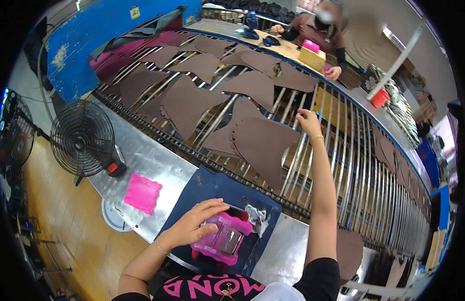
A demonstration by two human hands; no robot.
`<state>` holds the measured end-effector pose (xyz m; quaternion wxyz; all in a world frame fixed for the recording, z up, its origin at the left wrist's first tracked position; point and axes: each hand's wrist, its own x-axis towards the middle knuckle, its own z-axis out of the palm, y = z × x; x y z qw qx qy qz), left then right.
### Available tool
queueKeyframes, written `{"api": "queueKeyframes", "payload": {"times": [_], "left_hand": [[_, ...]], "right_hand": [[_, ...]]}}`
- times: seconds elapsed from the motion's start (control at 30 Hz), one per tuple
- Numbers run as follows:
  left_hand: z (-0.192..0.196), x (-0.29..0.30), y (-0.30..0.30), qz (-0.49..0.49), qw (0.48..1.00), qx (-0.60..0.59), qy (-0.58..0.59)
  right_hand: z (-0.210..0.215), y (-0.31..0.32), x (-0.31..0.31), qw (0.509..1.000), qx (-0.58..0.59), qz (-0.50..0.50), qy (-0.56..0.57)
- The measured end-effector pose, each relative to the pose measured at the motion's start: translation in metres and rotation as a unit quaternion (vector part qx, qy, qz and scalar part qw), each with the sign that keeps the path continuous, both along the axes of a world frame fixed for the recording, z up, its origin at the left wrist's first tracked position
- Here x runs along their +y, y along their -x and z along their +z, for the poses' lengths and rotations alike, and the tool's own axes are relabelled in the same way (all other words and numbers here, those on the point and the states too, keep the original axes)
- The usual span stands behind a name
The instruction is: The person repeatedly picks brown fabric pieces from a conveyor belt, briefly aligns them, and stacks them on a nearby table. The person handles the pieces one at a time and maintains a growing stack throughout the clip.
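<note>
My left hand (201,223) rests at the left edge of a pink plastic tray (217,242), thumb on top, fingers together along its far side. A dark grey block (231,241) sits in the tray, and red edges show from beneath. The tray is on a dark blue mat (185,193). My right arm reaches over a rod conveyor (338,145). There my right hand (310,124) has curled fingers beside the corner of a flat brown cut piece (262,143); whether anything is pinched cannot be made out. More brown pieces (190,103) lie on the rods, some overlapping.
A black fan (82,140) and a pink scalloped plastic piece (142,193) are on the metal table (167,173) at left. Crumpled grey-white material (256,218) lies on the mat. Across the conveyor sits a masked person (318,32) by a yellowish box (312,57). A blue panel (107,35) borders the conveyor's far left.
</note>
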<state>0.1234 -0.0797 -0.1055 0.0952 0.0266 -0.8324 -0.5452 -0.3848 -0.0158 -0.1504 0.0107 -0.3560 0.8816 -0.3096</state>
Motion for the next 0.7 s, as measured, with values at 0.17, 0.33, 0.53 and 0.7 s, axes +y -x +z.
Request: {"api": "queueKeyframes", "payload": {"times": [0.17, 0.33, 0.53, 0.7], "left_hand": [[0.002, 0.000, 0.001, -0.009, 1.000, 0.017, 0.011], [0.000, 0.001, 0.007, -0.007, 0.998, 0.050, 0.035], [-0.006, 0.004, 0.006, 0.004, 0.996, 0.026, -0.087], [-0.005, 0.006, 0.008, -0.009, 0.997, 0.020, -0.076]], "right_hand": [[0.075, -0.073, 0.176, 0.999, -0.002, 0.008, -0.045], [0.097, -0.195, 0.341, 0.972, 0.054, -0.229, 0.030], [-0.021, -0.362, 0.484, 0.754, 0.008, -0.630, -0.187], [-0.022, -0.410, 0.478, 0.727, -0.077, -0.668, -0.138]]}}
